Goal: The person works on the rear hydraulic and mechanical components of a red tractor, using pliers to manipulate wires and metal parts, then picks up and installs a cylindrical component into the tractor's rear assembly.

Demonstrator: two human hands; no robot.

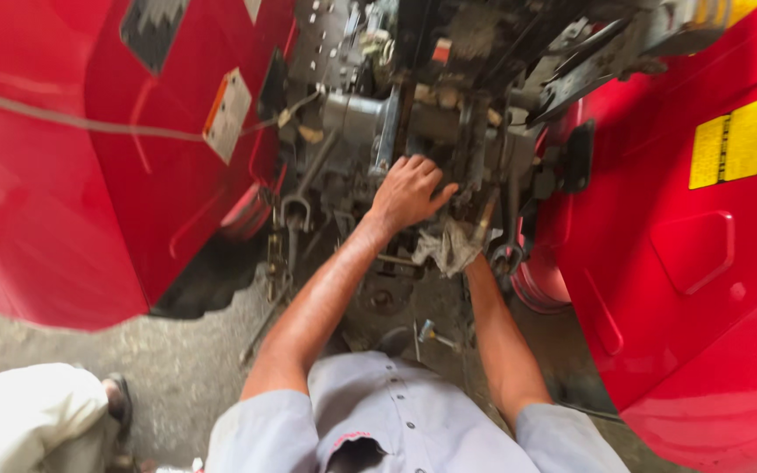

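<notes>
L hand: mine, palm down on the greasy housing btwn the two red fenders; fingers bent and spread, tips pressing on the metal, thumb out to the right touching a dark linkage. Not wrapped round anything I can see.
R hand: hidden under the rag; only the forearm shows, running up to the rag. Can't tell if those fingers are open or closed, or what they grip.
Rag: grey, crumpled, just below and right of L thumb, touching the mechanism, beside a brownish rod.
Housing: grey cast block w/ bolts and levers, dead centre top, directly under and ahead of L fingertips.
L fender: big red panel, left of the hand, w/ white-orange sticker.
R fender: red, right side, yellow sticker near top.
Link arms: steel rods w/ eye ends hanging left of my L forearm, apart from it.
Floor: rough concrete, oily; small metal tool lying btwn my forearms, near my chest, untouched.
Shirt: grey, buttoned, bottom centre.
Other person: pale trouser leg and dark shoe at bottom left, well apart from my arms.
</notes>
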